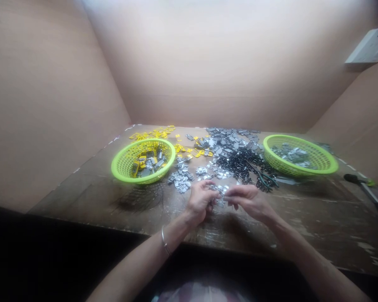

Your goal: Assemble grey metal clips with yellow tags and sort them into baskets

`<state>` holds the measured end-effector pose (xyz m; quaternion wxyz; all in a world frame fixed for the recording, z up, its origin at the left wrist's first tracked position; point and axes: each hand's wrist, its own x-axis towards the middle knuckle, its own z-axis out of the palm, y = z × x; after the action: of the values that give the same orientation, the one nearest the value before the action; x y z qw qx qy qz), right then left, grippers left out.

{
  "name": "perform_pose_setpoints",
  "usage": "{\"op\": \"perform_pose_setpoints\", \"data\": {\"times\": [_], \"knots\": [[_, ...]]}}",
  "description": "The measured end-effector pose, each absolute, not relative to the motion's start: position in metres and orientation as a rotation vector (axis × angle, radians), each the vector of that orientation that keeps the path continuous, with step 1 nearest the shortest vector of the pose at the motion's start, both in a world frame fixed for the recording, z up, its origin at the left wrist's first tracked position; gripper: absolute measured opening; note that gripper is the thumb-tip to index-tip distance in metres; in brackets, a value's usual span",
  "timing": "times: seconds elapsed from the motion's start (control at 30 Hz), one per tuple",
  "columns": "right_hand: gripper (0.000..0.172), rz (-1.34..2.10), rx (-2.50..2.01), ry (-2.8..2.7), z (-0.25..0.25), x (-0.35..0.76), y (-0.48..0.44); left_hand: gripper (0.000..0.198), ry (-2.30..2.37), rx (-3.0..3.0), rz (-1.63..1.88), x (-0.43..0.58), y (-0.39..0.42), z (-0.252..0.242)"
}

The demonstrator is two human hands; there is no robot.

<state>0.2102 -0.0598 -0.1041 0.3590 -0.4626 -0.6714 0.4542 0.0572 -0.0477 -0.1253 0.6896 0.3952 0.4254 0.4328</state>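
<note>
The left hand (200, 201) and right hand (247, 200) are held close together above the counter (305, 214), both narrow, with fingers curled inward and fingertips nearly meeting. Small silver pieces (219, 193) lie between and under the fingers. They are partly hidden and too small to show which way they point or how their long axes run. Whether either hand is gripping a piece cannot be confirmed.

The hands are just in front of the grey metal pile (229, 142), and only scattered small pieces lie between them and it. A mass of black pieces (239, 165) lies along the pile's front edge, with green-handled pliers (264, 178) resting across it, near the right hand. Left of the pile, a green basket (121, 165) holds yellow and grey parts. Loose yellow parts (154, 133) are spread to the pile's far left. To the right of the pile, a second green basket (318, 157) holds grey parts. Farther right, a black-handled tool (365, 186) lies apart. Cardboard walls (50, 105) stand behind and beside the pile. A metal bangle (163, 239) circles the left wrist.
</note>
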Motion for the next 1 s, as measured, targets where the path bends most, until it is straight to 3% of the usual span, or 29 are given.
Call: {"op": "perform_pose_setpoints", "data": {"times": [0.4,1.0], "knots": [[0.006,1.129,-1.104,-1.687,-0.102,0.210,-0.057,0.018,0.921,0.963,0.821,0.061,-0.054,-0.129],[0.015,0.498,-1.017,-2.189,-0.107,0.218,-0.056,0.029,0.909,0.972,0.843,0.062,-0.057,-0.121]]}}
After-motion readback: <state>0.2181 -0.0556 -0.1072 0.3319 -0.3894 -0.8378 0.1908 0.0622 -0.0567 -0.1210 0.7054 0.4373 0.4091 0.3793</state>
